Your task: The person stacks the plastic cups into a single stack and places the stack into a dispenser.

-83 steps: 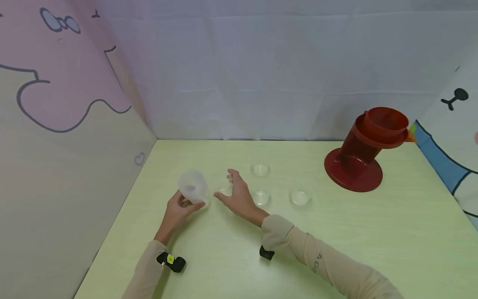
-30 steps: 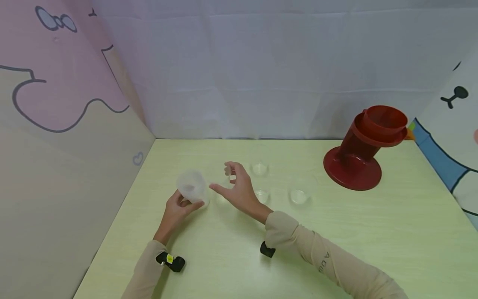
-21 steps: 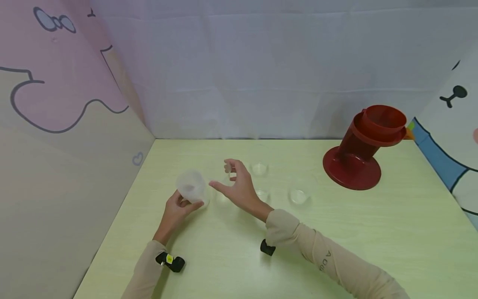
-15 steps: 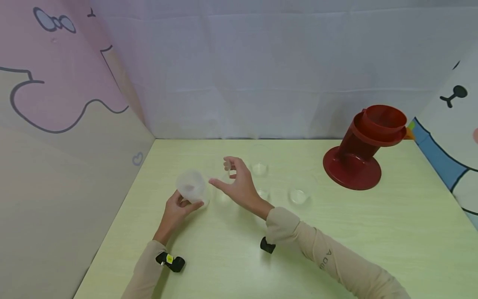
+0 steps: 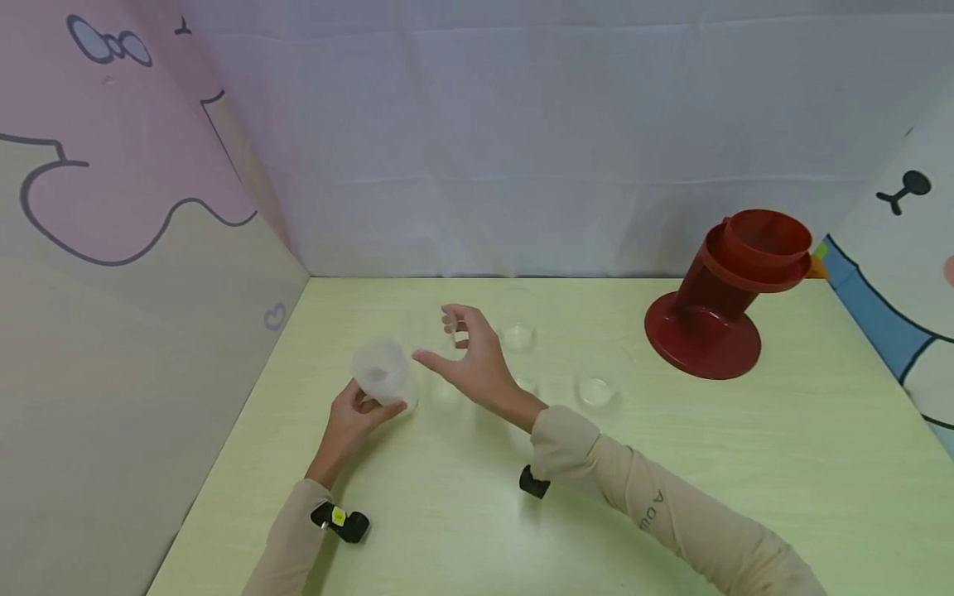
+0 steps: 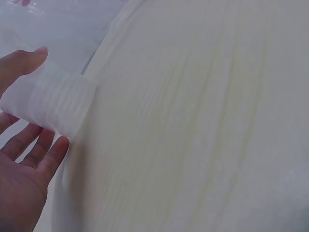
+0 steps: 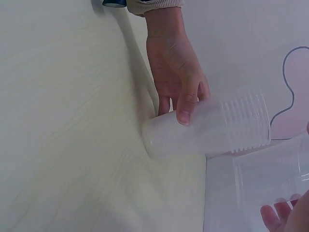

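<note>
A stack of translucent plastic cups [image 5: 383, 372] leans toward the upper left, and its ribbed rims show in the right wrist view. My left hand [image 5: 354, 422] grips it near the base, thumb on one side and fingers on the other. Just right of the stack, my right hand [image 5: 477, 360] curls round a single clear plastic cup [image 7: 268, 176]. In the head view that cup is so faint that its outline is hard to make out. More clear cups stand on the table right of my right hand: one behind [image 5: 517, 335], one partly hidden by the wrist [image 5: 526, 384], and one farther right [image 5: 596, 389].
A dark red plastic stand [image 5: 704, 335] with a round base and a tilted, wide-mouthed top occupies the table's back right. A small orange piece [image 5: 818, 268] sticks out behind it. The pale table [image 5: 671, 497] meets a white cloth backdrop [image 5: 559, 165] at the rear.
My right hand has moved up and slightly away from me, carrying the clear cup with it. My left hand and the stack stay almost where they were.
</note>
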{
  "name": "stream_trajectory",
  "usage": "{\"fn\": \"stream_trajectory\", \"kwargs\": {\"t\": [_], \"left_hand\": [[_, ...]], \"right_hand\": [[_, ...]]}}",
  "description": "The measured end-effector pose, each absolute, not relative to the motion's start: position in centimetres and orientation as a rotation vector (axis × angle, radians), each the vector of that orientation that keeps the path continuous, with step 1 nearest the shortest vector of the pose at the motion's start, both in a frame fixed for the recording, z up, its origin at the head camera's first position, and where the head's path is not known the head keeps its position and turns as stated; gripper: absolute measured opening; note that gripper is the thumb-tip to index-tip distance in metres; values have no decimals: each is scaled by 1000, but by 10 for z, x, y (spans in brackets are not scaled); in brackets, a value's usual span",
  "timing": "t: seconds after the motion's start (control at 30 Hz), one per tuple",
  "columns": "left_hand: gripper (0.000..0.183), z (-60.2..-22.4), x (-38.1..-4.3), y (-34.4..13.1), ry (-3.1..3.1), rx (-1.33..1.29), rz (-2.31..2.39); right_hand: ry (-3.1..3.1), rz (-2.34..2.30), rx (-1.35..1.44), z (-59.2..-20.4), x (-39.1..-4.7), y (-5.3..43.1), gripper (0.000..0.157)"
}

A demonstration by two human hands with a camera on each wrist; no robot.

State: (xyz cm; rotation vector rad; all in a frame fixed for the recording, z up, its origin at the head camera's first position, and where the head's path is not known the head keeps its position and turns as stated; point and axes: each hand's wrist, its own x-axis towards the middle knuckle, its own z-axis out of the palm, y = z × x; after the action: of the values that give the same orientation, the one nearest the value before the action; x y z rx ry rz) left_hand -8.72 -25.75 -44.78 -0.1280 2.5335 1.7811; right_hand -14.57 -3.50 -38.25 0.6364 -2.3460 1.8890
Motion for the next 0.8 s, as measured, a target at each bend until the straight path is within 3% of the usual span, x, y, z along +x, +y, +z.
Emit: {"fn": "stream_trajectory", "kwargs": {"t": [0.3,0.6,0.8], "left_hand": [[76,-472,-93,-267,2544,-149,1796],[73,-443,-86,-256,2525,-157,1781],[74,-443,-85,-255,2515,-167,1780]], "right_hand": [[-2326,1867,684,-376,-147,-35,66],[-2285,1863,726,-368,-147,-36,64],[-2224,1861,754,-360,-149,-38,65]]}}
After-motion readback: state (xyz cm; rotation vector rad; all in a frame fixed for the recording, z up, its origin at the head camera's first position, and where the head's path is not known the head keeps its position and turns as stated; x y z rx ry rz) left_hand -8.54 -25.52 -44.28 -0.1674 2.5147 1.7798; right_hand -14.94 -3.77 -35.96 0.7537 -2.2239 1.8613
